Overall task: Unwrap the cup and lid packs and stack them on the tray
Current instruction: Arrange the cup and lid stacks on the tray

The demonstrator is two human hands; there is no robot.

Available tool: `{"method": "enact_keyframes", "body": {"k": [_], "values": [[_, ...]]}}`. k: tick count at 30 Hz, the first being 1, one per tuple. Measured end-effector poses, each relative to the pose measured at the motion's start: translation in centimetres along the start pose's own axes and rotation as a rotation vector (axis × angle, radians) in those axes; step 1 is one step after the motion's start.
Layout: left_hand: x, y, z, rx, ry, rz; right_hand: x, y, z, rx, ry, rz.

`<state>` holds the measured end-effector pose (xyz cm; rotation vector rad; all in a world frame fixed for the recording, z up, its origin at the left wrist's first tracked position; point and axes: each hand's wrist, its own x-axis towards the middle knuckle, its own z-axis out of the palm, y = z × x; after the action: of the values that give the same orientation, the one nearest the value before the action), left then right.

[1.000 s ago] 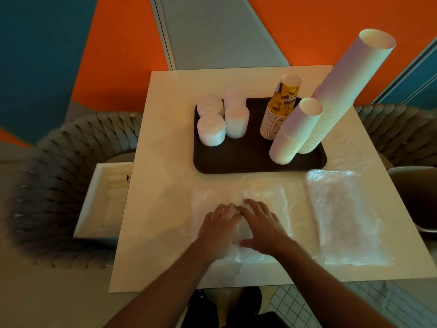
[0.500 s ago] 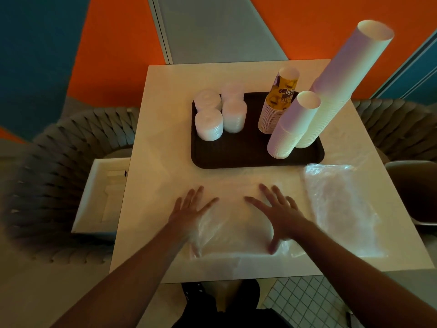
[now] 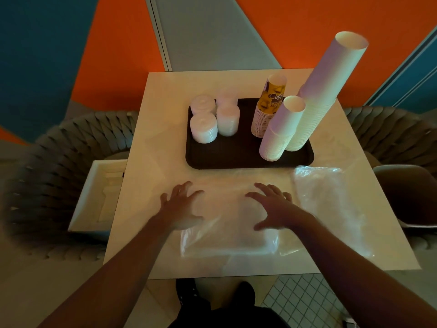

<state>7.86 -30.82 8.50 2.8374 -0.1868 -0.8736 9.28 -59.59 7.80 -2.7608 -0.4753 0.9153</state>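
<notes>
We take the dark tray (image 3: 236,159) as our landmark. On its left part stand four short stacks of lids (image 3: 203,129), all out of their wrap as far as we can see. On its right part stand three stacks of cups: a printed yellow stack (image 3: 267,112), a middling white stack (image 3: 281,133) just in front of it, and a very tall white stack (image 3: 324,91) leaning toward the right.

On the table (image 3: 146,185) in front of the tray lies a clear plastic wrapper (image 3: 227,228), flat and apparently empty. Our left hand (image 3: 181,209) and right hand (image 3: 274,209) press on it with fingers spread, well apart from each other, gripping nothing. A second empty wrapper (image 3: 331,209) lies right of the first.

We judge the unwrapping and stacking done; only tidying the wrappers seems left.
</notes>
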Motion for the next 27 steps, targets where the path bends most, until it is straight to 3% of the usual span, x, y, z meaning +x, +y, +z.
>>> {"method": "enact_keyframes", "body": {"k": [6, 13, 27], "values": [[-2.3, 2.7, -0.6, -0.199, 0.232, -0.059, -2.1, 0.5, -1.7, 0.269, 0.145, -0.078], [-4.4, 6.3, -1.5, -0.486, 0.400, 0.083, -4.6, 0.3, -4.7, 0.359, 0.292, -0.128], [-5.3, 9.9, -11.8, -0.550, 0.596, 0.350, -6.4, -2.5, -16.5, 0.345, 0.859, -0.035]]}}
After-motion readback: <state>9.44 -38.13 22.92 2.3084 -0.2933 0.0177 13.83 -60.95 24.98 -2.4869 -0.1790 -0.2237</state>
